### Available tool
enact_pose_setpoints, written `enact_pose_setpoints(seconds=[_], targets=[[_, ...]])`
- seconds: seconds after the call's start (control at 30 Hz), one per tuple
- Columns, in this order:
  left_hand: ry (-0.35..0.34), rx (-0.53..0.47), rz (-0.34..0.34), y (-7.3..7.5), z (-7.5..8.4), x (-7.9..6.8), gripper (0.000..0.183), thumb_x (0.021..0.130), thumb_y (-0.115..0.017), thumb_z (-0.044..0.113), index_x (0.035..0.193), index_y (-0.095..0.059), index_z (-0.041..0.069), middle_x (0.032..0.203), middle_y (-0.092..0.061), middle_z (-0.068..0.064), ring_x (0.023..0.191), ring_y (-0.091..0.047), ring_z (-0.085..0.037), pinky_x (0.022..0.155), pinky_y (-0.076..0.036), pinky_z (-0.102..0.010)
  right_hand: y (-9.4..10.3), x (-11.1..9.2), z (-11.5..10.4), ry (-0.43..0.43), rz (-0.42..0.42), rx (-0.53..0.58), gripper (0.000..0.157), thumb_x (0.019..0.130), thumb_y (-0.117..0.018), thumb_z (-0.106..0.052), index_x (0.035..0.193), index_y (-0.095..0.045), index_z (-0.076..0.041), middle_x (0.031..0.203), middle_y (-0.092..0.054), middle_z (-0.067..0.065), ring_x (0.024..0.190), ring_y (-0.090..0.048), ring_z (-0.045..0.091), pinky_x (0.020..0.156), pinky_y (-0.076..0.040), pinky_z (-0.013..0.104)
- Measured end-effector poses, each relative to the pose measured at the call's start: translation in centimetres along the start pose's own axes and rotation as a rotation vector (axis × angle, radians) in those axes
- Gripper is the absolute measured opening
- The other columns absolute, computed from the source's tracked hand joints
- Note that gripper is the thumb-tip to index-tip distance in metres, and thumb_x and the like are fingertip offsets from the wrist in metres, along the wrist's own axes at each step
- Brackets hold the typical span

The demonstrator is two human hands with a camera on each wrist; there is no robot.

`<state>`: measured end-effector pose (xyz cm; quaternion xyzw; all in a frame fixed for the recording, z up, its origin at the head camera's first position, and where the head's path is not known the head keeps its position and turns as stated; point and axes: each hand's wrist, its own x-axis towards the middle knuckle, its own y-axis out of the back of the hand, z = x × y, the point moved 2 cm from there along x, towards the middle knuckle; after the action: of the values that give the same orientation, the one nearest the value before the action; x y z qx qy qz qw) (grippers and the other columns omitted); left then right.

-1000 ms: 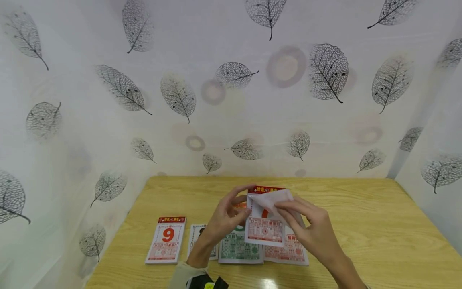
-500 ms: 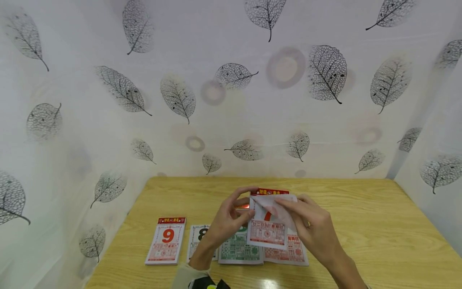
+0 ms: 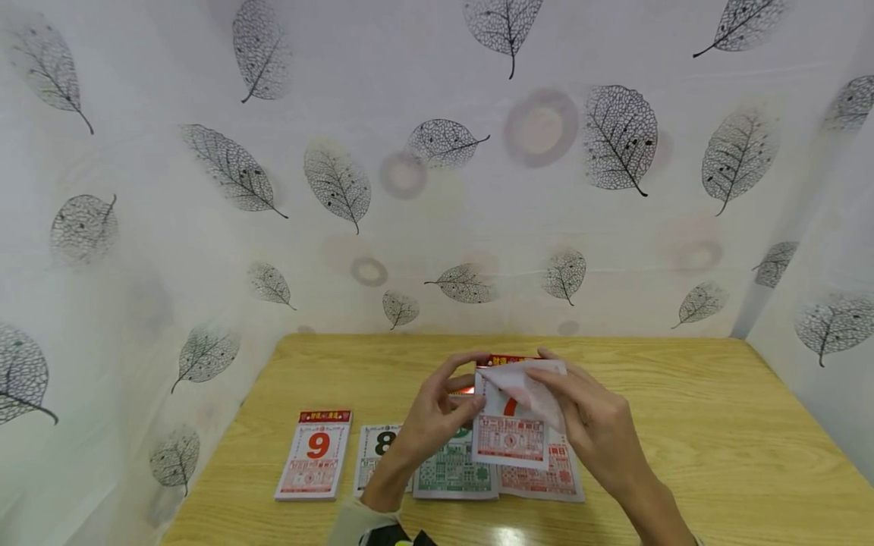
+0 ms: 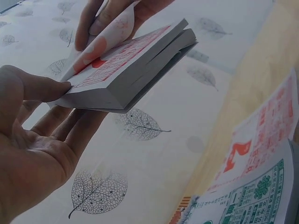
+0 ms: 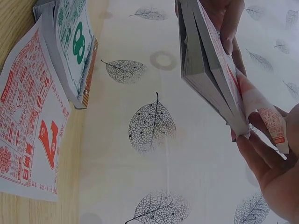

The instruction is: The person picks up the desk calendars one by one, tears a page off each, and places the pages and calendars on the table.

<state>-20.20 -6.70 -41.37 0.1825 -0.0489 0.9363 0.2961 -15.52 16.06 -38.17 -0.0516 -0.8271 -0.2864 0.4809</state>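
Observation:
My left hand [image 3: 437, 413] holds a small tear-off calendar [image 3: 510, 441] by its left side, above the table. In the left wrist view its thumb lies on the front and the other fingers are behind the thick pad. The calendar has a red header and a large red numeral, partly covered. My right hand [image 3: 604, 425] pinches the thin top sheet [image 3: 508, 377], which is folded back diagonally across the page. In the right wrist view this sheet [image 5: 268, 119] curls away from the pad, still touching it near the left hand's side. Some right fingers reach behind the calendar.
On the wooden table [image 3: 717, 432] lie a small calendar showing a red 9 [image 3: 314, 455], another with a black 8 [image 3: 369, 455], and a larger one with a green page [image 3: 454, 470]. Beside it lies a red-printed sheet [image 5: 46, 140] showing a 7. A leaf-patterned curtain [image 3: 437, 227] hangs behind.
The held calendar has shifted slightly to the right with both hands. My right fingers have changed position along the folded sheet. The calendars on the table have not moved.

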Motion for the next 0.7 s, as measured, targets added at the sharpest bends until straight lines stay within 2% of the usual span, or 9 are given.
enact_pose_setpoints(seconds=[0.13, 0.37, 0.53, 0.57, 0.67, 0.7], targets=[[-0.003, -0.004, -0.001, -0.11, 0.0, 0.02, 0.053, 0.103, -0.057, -0.001, 0.153, -0.043, 0.01, 0.131, -0.064, -0.028, 0.096, -0.075, -0.029, 0.069, -0.064, -0.038, 0.12, -0.02, 0.34, 0.003, 0.016, -0.008, 0.047, 0.083, -0.064, 0.024, 0.116, -0.077, -0.006, 0.121, -0.072, 0.015, 0.117, -0.068, 0.031, 0.097, -0.05, 0.016], [0.008, -0.01, 0.003, -0.19, -0.13, -0.03, 0.054, 0.103, -0.057, -0.001, 0.153, -0.043, 0.011, 0.132, -0.064, -0.027, 0.098, -0.075, -0.029, 0.07, -0.064, -0.04, 0.33, 0.0, 0.69, -0.013, 0.029, -0.004, 0.045, 0.084, -0.063, 0.024, 0.114, -0.078, -0.006, 0.12, -0.073, 0.014, 0.115, -0.069, 0.028, 0.088, -0.052, 0.011], [0.008, -0.003, -0.001, -0.22, -0.18, -0.01, 0.054, 0.103, -0.057, -0.001, 0.153, -0.043, 0.011, 0.133, -0.063, -0.026, 0.098, -0.074, -0.03, 0.071, -0.064, -0.04, 0.56, -0.11, 0.87, -0.028, 0.041, 0.017, 0.047, 0.084, -0.06, 0.025, 0.114, -0.078, -0.006, 0.12, -0.074, 0.012, 0.114, -0.069, 0.017, 0.07, -0.048, 0.008], [0.007, -0.001, -0.002, -0.23, -0.17, 0.01, 0.054, 0.103, -0.057, 0.0, 0.153, -0.043, 0.011, 0.133, -0.063, -0.026, 0.098, -0.074, -0.03, 0.071, -0.064, -0.04, 0.58, -0.15, 0.93, -0.033, 0.043, 0.02, 0.047, 0.084, -0.06, 0.026, 0.114, -0.078, -0.006, 0.12, -0.073, 0.012, 0.114, -0.068, 0.015, 0.062, -0.044, 0.008], [0.003, 0.004, -0.003, -0.26, -0.15, 0.03, 0.054, 0.103, -0.057, 0.0, 0.153, -0.043, 0.012, 0.133, -0.063, -0.026, 0.097, -0.075, -0.03, 0.07, -0.064, -0.04, 0.67, -0.17, 1.0, -0.039, 0.045, 0.031, 0.047, 0.084, -0.059, 0.026, 0.113, -0.078, -0.006, 0.12, -0.074, 0.012, 0.108, -0.069, 0.011, 0.053, -0.037, 0.011], [0.005, 0.004, -0.003, -0.26, -0.14, 0.02, 0.054, 0.103, -0.057, 0.001, 0.153, -0.043, 0.013, 0.133, -0.063, -0.026, 0.097, -0.075, -0.029, 0.07, -0.064, -0.04, 0.68, -0.17, 1.03, -0.041, 0.044, 0.034, 0.047, 0.084, -0.059, 0.026, 0.113, -0.078, -0.006, 0.12, -0.074, 0.012, 0.097, -0.069, 0.006, 0.051, -0.036, 0.01]])
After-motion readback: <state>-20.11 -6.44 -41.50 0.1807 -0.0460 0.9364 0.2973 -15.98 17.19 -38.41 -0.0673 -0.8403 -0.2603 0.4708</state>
